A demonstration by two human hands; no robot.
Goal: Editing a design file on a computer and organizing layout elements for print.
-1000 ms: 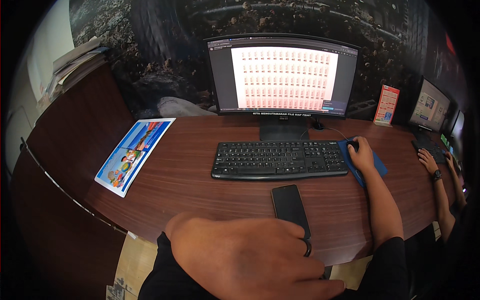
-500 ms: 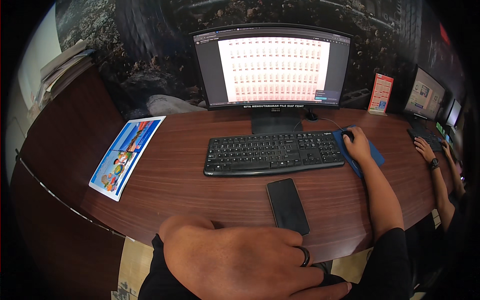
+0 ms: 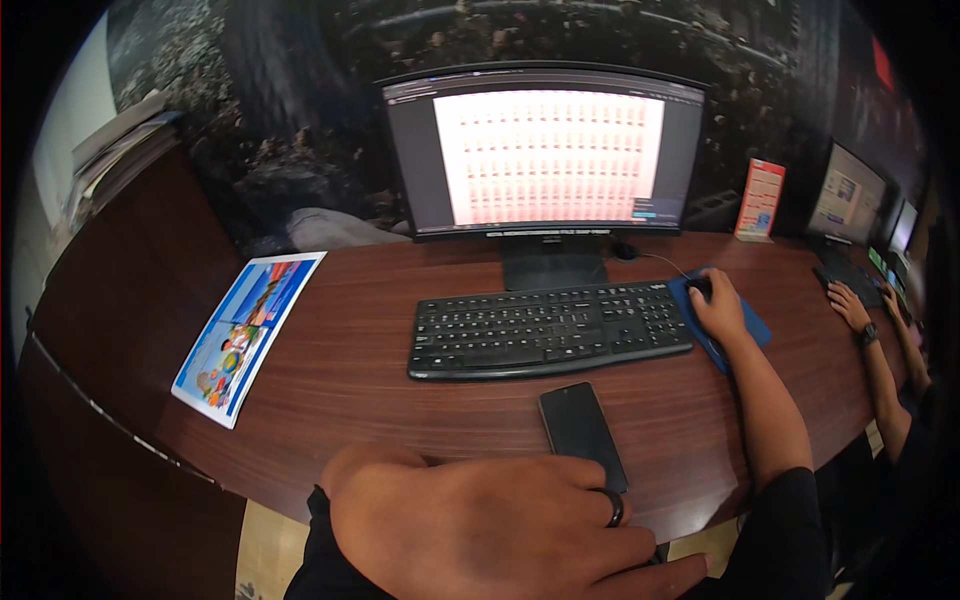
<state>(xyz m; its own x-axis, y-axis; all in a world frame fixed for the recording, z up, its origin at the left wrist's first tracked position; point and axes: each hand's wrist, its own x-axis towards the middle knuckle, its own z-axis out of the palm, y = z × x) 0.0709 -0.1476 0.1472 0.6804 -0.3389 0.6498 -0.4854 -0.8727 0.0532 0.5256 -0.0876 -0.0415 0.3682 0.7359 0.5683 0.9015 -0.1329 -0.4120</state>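
My right hand [image 3: 718, 310] is closed over a black computer mouse [image 3: 697, 288] on a blue mouse pad [image 3: 755, 327]. Close to the camera, my left hand [image 3: 480, 520] stretches across the bottom of the view, back side up. It wears a black ring [image 3: 613, 507], and its fingers reach loosely to the right, slightly apart, with nothing visible in them. Just beyond those fingers lies a black smartphone [image 3: 580, 430], screen dark, its near end partly covered by the hand. A black keyboard [image 3: 550, 330] sits left of the pad.
A monitor [image 3: 550, 150] showing a page of small repeated pictures stands behind the keyboard. A colourful booklet [image 3: 250, 335] lies at the desk's left, beside a brown partition topped by stacked papers [image 3: 120, 150]. A red desk calendar [image 3: 761, 200] stands right; another person's hands [image 3: 850, 305] rest beyond.
The view has tilted slightly, so the desk and monitor sit lower in the picture. My right hand stays on the mouse; my left hand keeps nearly the same pose.
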